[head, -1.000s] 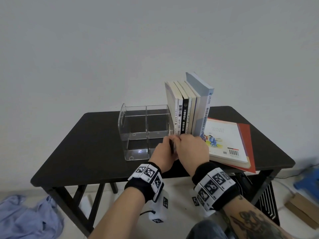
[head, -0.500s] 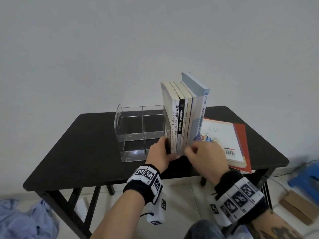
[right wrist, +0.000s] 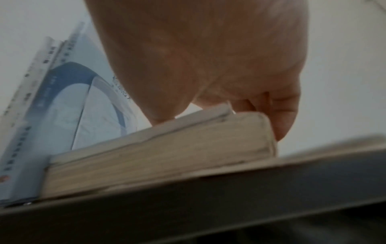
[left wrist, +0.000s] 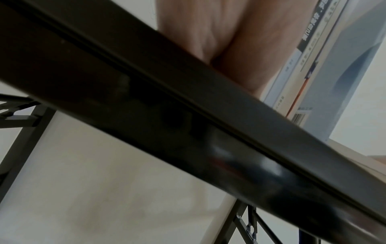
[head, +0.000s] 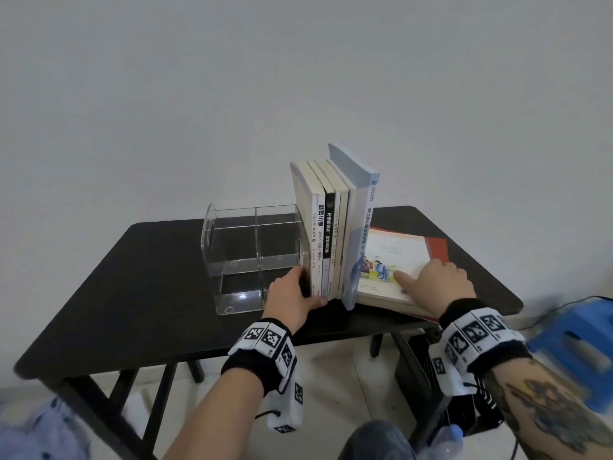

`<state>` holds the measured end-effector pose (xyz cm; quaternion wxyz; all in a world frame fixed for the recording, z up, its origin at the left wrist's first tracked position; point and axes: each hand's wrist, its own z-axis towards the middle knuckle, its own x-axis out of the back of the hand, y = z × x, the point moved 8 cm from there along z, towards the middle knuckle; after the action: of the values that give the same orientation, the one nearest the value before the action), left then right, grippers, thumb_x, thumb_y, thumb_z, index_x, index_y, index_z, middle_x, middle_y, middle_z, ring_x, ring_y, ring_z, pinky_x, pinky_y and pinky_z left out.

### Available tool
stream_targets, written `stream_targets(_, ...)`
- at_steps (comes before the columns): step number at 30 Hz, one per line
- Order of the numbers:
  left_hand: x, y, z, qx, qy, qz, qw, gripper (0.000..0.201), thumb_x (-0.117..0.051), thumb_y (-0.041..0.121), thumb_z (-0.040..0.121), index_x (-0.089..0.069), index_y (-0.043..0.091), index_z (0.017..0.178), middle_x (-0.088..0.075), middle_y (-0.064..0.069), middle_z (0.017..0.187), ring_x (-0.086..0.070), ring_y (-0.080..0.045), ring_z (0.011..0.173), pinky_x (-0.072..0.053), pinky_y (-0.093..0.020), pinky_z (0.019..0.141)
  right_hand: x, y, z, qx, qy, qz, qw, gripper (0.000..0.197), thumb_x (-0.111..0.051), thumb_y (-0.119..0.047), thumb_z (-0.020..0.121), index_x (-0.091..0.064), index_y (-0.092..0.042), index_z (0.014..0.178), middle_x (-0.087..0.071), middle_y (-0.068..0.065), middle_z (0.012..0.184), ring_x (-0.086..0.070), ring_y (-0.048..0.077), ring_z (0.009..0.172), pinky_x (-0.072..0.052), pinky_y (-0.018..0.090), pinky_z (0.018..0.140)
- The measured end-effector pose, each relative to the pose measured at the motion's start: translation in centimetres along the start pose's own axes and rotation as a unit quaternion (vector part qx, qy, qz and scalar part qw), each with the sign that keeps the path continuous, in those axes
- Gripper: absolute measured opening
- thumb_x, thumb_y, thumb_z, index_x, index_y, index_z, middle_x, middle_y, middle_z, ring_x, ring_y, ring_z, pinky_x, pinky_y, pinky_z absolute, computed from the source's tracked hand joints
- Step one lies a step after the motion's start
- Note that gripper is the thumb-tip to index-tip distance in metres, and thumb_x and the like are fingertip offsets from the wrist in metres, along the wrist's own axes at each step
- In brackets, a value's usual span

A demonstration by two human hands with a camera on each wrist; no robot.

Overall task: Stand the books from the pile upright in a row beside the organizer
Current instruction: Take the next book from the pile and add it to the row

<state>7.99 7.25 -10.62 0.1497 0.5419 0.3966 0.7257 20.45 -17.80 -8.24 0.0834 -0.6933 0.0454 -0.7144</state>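
Several books (head: 331, 234) stand upright in a row against the right wall of the clear organizer (head: 252, 257); a taller grey-blue book (head: 361, 227) ends the row. My left hand (head: 306, 293) holds the row's base, thumb across the spines, fingers hidden between the leftmost book and the organizer. The left wrist view shows only my palm (left wrist: 229, 41) by the spines (left wrist: 313, 66). The pile (head: 398, 260) lies flat to the right, an illustrated white book on top, a red one beneath. My right hand (head: 428, 277) grips the top book (right wrist: 167, 156), thumb on the cover, fingers (right wrist: 282, 115) curled over its right edge.
The black table (head: 132, 293) has bare surface left of the organizer. A white wall stands close behind. On the floor are a blue stool (head: 577, 346) at the right, a plastic bottle (head: 444, 439) and bluish cloth (head: 33, 433) at the lower left.
My right hand has left the base of the upright row and moved right onto the pile, taking hold of the top book. My left hand stays at the row.
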Motion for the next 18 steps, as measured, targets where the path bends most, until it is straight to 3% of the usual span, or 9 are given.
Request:
stream_targets(3,-0.1,0.0,0.0,-0.013,0.005,0.004,1.0,0.058,-0.08,0.022,0.08,-0.057,0.02,0.133,-0.064,0.001,0.131,-0.056,-0.019,0.125,-0.041,-0.032,0.105,0.0,0.6,0.7,-0.004,-0.025,0.025,0.999,0.059,-0.049,-0.065,0.085,-0.06,-0.007,0.094,-0.063,0.009,0.088,-0.061,0.027,0.082,-0.051,0.035,0.074)
stream_targets(6,-0.3,-0.2,-0.2,-0.024,0.023,0.016,0.999,0.056,-0.079,0.028,0.08,-0.058,0.025,0.132,-0.064,0.002,0.128,-0.055,-0.02,0.123,-0.046,-0.038,0.105,1.4,1.1,0.6,-0.012,-0.021,0.055,0.998,0.044,-0.06,-0.055,0.085,-0.052,-0.014,0.071,-0.058,0.003,0.071,-0.056,0.018,0.063,-0.042,0.029,0.054)
stream_targets(9,-0.4,-0.1,-0.5,-0.032,0.04,0.022,0.998,0.06,-0.077,0.027,0.083,-0.051,0.027,0.137,-0.062,0.005,0.131,-0.05,-0.018,0.127,-0.043,-0.037,0.105,3.1,1.4,0.6,-0.02,0.011,0.105,0.994,0.034,-0.066,-0.042,0.082,-0.055,-0.012,0.074,-0.062,0.006,0.074,-0.059,0.024,0.068,-0.044,0.03,0.057)
stream_targets(12,-0.1,-0.1,-0.8,-0.033,0.051,0.003,0.998,0.066,-0.074,0.027,0.086,-0.042,0.027,0.144,-0.058,0.003,0.134,-0.046,-0.017,0.13,-0.04,-0.034,0.105,5.0,1.0,0.4,0.002,0.047,0.198,0.979,0.022,-0.054,-0.019,0.084,-0.053,-0.005,0.068,-0.062,0.014,0.075,-0.059,0.034,0.074,-0.044,0.033,0.062)
stream_targets(13,-0.1,0.0,-0.8,-0.033,0.05,-0.003,0.998,0.066,-0.073,0.028,0.087,-0.041,0.028,0.145,-0.058,0.002,0.134,-0.047,-0.018,0.13,-0.04,-0.034,0.104,6.0,0.7,0.0,0.014,0.073,0.231,0.97,0.02,-0.051,-0.015,0.085,-0.054,-0.002,0.07,-0.061,0.014,0.073,-0.059,0.034,0.075,-0.043,0.033,0.061)
stream_targets(15,-0.3,-0.1,-0.8,-0.031,0.043,-0.005,0.999,0.065,-0.071,0.029,0.089,-0.039,0.028,0.146,-0.057,0.0,0.134,-0.048,-0.018,0.13,-0.041,-0.034,0.104,8.3,0.0,-1.1,0.044,0.146,0.305,0.94,0.018,-0.049,-0.015,0.09,-0.057,0.001,0.092,-0.06,0.007,0.077,-0.056,0.027,0.078,-0.041,0.032,0.065)
stream_targets(18,-0.4,0.0,-0.8,-0.037,0.037,-0.007,0.999,0.06,-0.067,0.029,0.092,-0.04,0.029,0.145,-0.057,0.0,0.134,-0.048,-0.017,0.129,-0.041,-0.032,0.103,11.9,-1.2,-4.6,0.09,0.272,0.417,0.862,0.029,-0.048,-0.024,0.096,-0.044,-0.006,0.119,-0.057,-0.007,0.069,-0.056,0.024,0.074,-0.044,0.034,0.07)
